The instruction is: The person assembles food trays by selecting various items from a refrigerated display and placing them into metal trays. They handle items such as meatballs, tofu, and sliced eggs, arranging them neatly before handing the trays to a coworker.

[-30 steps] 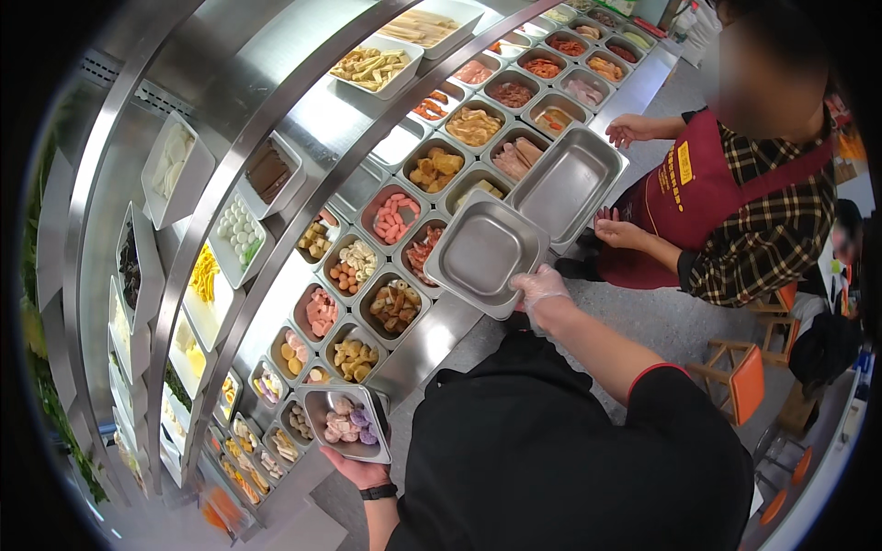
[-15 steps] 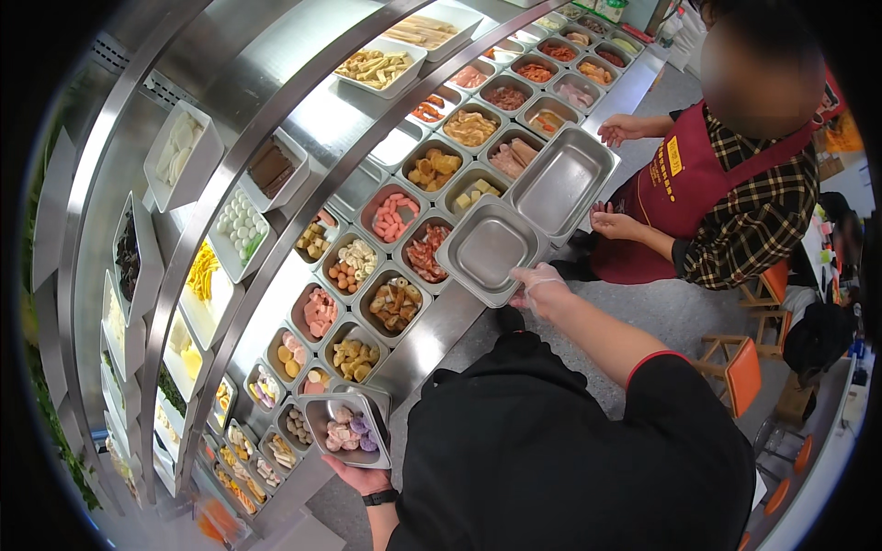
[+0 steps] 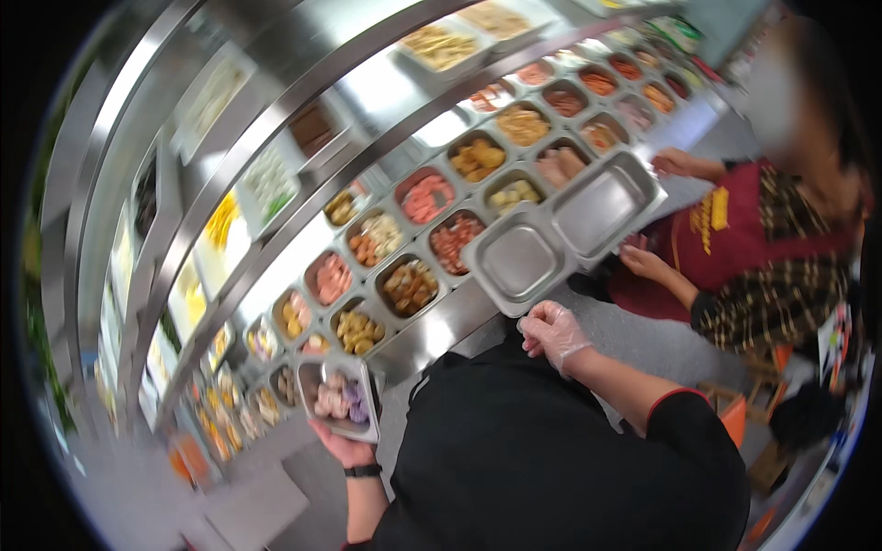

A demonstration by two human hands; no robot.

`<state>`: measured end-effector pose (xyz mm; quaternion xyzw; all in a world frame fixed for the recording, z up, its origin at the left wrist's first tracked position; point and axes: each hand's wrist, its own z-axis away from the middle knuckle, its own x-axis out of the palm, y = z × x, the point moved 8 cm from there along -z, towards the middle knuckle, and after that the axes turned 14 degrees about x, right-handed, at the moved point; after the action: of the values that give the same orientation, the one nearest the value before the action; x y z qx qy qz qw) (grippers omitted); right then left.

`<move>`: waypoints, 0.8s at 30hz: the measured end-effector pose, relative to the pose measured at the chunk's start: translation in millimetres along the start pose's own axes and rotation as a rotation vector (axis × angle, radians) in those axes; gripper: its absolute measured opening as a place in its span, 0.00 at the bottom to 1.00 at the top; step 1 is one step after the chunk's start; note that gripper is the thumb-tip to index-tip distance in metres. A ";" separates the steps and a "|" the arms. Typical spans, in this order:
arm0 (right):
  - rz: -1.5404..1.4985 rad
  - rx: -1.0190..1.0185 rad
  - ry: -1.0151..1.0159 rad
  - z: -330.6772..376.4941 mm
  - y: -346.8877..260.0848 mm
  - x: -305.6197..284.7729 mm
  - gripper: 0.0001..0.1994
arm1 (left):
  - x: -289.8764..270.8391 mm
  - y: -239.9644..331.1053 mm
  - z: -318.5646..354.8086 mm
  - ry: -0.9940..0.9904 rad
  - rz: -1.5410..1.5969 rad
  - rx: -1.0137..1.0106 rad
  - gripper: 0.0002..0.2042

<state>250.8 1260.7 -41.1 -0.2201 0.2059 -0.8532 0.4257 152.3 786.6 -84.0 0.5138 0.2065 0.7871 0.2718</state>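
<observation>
My left hand (image 3: 349,447), bare with a black wristband, holds up a small steel food pan (image 3: 374,404) from below, by the near edge of the counter. Pink and purple balls (image 3: 340,400) lie in it. My right hand (image 3: 557,336), in a clear plastic glove, hangs just below an empty square steel pan (image 3: 519,257), apart from it. Its fingers are curled in, with nothing visible in them. The square pan rests at the counter edge, against a larger empty rectangular pan (image 3: 606,204).
A co-worker in a maroon apron (image 3: 707,230) stands at the right, both hands near the large pan. Rows of food-filled pans, one with sausage pieces (image 3: 426,196), line the counter. Curved steel rails (image 3: 367,151) run above it, with white trays behind. An orange stool (image 3: 732,418) stands lower right.
My right hand has let go of the square pan's near corner and drawn back toward my body. My left hand still holds its pan. The whole view has shifted and blurred.
</observation>
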 end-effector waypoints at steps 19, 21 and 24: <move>0.962 -1.007 -0.471 104.2 -0.4 281.2 0.17 | 40.5 1.2 48.4 -0.085 0.043 0.099 0.42; 1.028 -0.963 -0.532 119.9 34.6 320.6 0.18 | 25.3 14.1 57.4 -0.213 0.031 0.092 0.39; 1.023 -1.121 -0.509 157.9 69.5 353.3 0.13 | -18.4 32.6 76.0 -0.216 0.089 -0.058 0.39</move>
<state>191.0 907.8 121.5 -0.4674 0.5761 -0.2453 0.6241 221.2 753.3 -47.7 0.5962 0.1301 0.7441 0.2718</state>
